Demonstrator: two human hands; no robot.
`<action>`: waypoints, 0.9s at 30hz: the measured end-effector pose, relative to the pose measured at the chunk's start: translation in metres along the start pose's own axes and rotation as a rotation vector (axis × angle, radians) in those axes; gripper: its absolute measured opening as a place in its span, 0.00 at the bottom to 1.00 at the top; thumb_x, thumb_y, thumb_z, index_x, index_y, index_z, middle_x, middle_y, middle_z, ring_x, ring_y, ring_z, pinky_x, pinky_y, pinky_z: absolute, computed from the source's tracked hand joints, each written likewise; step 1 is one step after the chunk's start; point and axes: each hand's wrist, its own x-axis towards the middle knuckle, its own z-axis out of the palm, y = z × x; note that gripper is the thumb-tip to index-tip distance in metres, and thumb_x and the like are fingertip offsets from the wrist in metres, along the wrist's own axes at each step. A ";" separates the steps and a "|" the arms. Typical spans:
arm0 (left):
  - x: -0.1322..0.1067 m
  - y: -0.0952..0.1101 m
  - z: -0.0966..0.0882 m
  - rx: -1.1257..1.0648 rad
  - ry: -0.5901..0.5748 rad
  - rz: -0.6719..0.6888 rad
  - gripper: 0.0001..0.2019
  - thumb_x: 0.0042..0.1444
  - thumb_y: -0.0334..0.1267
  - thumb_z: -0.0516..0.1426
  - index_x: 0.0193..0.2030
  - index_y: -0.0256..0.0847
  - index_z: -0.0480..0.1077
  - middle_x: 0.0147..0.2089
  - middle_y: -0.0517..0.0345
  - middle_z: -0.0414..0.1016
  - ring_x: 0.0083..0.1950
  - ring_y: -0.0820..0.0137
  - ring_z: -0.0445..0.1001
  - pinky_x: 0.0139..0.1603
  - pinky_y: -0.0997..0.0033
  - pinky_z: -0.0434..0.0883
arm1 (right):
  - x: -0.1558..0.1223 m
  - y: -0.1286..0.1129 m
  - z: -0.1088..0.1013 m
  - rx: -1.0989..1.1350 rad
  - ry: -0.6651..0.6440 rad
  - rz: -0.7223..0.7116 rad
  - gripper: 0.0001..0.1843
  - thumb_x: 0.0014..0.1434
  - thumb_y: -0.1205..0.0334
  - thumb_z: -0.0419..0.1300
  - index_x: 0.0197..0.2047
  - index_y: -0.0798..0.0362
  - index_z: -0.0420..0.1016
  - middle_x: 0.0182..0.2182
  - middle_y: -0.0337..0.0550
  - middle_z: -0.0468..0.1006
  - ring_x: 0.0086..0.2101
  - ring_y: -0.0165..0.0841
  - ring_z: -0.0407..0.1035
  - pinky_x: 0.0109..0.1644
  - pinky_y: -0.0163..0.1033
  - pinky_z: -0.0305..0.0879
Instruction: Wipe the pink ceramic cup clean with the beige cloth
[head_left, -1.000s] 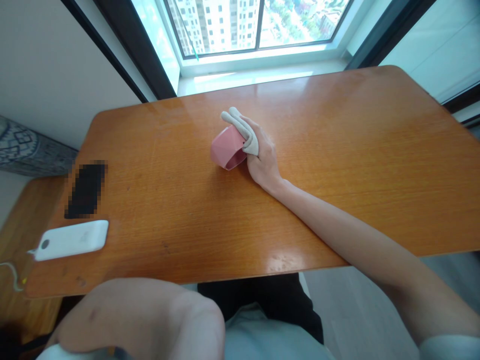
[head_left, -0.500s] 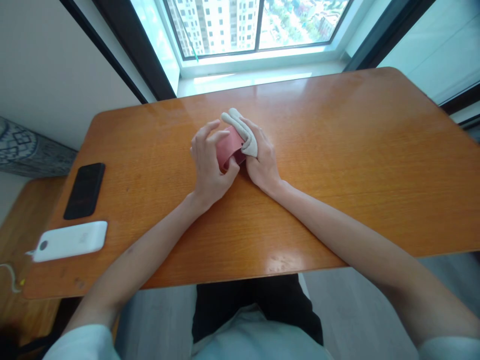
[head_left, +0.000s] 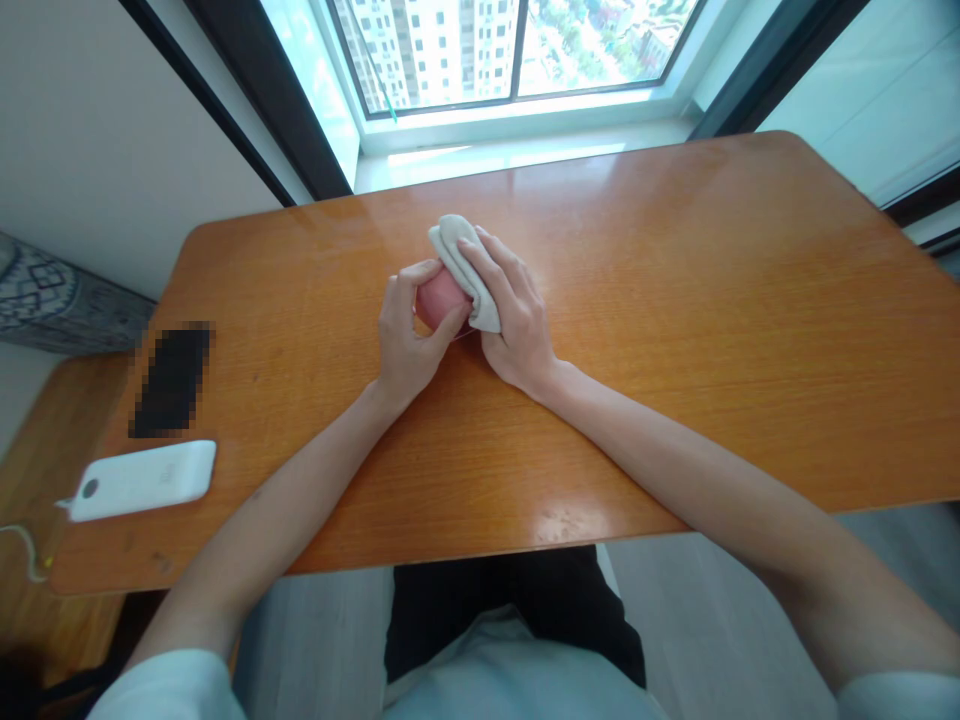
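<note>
A pink faceted plastic cup (head_left: pixel 437 300) lies on the wooden table, mostly hidden by my hands. My left hand (head_left: pixel 409 335) grips it from the near left, fingers curled around its side. My right hand (head_left: pixel 514 320) presses a folded off-white cloth (head_left: pixel 463 272) against the cup's right side. The cloth lies between my right fingers and the cup. The cup's opening is hidden.
The orange wood-grain table (head_left: pixel 675 300) spreads around my hands. A black phone (head_left: pixel 172 380), blurred, and a white power bank (head_left: pixel 142 480) with a cable lie at its left end. A window (head_left: pixel 510 55) stands beyond the far edge.
My left hand has come up from near my body and closed on the cup. The cloth has slid further over the cup, which is now mostly covered.
</note>
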 end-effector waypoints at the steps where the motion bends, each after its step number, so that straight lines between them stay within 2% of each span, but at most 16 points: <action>1: 0.000 -0.001 0.000 -0.012 0.003 0.016 0.33 0.69 0.73 0.59 0.66 0.50 0.71 0.63 0.56 0.81 0.62 0.59 0.78 0.60 0.47 0.77 | 0.000 -0.002 0.000 0.007 -0.017 -0.008 0.29 0.79 0.51 0.50 0.80 0.28 0.62 0.81 0.32 0.63 0.81 0.45 0.55 0.86 0.63 0.54; 4: -0.001 -0.001 0.002 -0.009 0.002 0.029 0.33 0.70 0.72 0.58 0.65 0.48 0.70 0.62 0.55 0.82 0.61 0.60 0.79 0.58 0.50 0.77 | 0.001 -0.004 -0.001 0.043 -0.030 0.017 0.29 0.79 0.50 0.50 0.79 0.28 0.63 0.81 0.30 0.63 0.81 0.45 0.54 0.87 0.64 0.51; 7: 0.000 0.003 0.004 0.001 0.014 0.003 0.32 0.70 0.70 0.60 0.66 0.48 0.70 0.65 0.49 0.81 0.64 0.56 0.80 0.61 0.49 0.77 | 0.005 0.003 -0.001 0.106 0.004 0.088 0.29 0.79 0.50 0.50 0.79 0.33 0.63 0.80 0.36 0.67 0.79 0.42 0.60 0.85 0.61 0.58; 10: -0.001 0.004 0.005 -0.015 0.014 -0.007 0.33 0.68 0.71 0.60 0.67 0.49 0.70 0.66 0.48 0.80 0.66 0.53 0.79 0.63 0.46 0.77 | 0.005 0.007 -0.001 0.126 0.005 0.151 0.29 0.79 0.47 0.51 0.80 0.33 0.62 0.78 0.37 0.69 0.77 0.42 0.63 0.84 0.62 0.61; 14: -0.003 -0.001 0.003 -0.064 0.021 0.006 0.34 0.66 0.74 0.61 0.67 0.53 0.71 0.64 0.54 0.80 0.62 0.56 0.79 0.61 0.45 0.78 | 0.002 0.000 -0.001 0.062 0.003 0.041 0.28 0.79 0.46 0.51 0.79 0.31 0.65 0.79 0.34 0.67 0.79 0.43 0.59 0.86 0.63 0.56; 17: -0.002 0.000 0.003 -0.070 0.022 0.004 0.33 0.67 0.72 0.61 0.66 0.50 0.71 0.62 0.53 0.81 0.60 0.57 0.80 0.60 0.46 0.78 | 0.003 -0.002 -0.002 0.058 0.008 -0.025 0.28 0.79 0.48 0.51 0.78 0.33 0.66 0.79 0.35 0.67 0.79 0.43 0.59 0.86 0.62 0.56; 22: -0.001 0.004 0.004 -0.038 0.023 -0.025 0.33 0.67 0.71 0.62 0.67 0.51 0.71 0.65 0.49 0.80 0.63 0.53 0.80 0.62 0.47 0.78 | 0.006 0.006 -0.002 0.135 -0.001 0.159 0.28 0.78 0.49 0.51 0.78 0.33 0.66 0.77 0.36 0.72 0.76 0.42 0.65 0.83 0.61 0.62; 27: -0.002 0.003 0.004 -0.053 0.008 -0.011 0.34 0.68 0.73 0.59 0.68 0.51 0.70 0.65 0.52 0.81 0.62 0.57 0.80 0.58 0.49 0.78 | 0.003 0.001 -0.001 0.054 0.031 0.003 0.28 0.79 0.46 0.51 0.78 0.31 0.66 0.79 0.35 0.67 0.79 0.43 0.59 0.85 0.63 0.56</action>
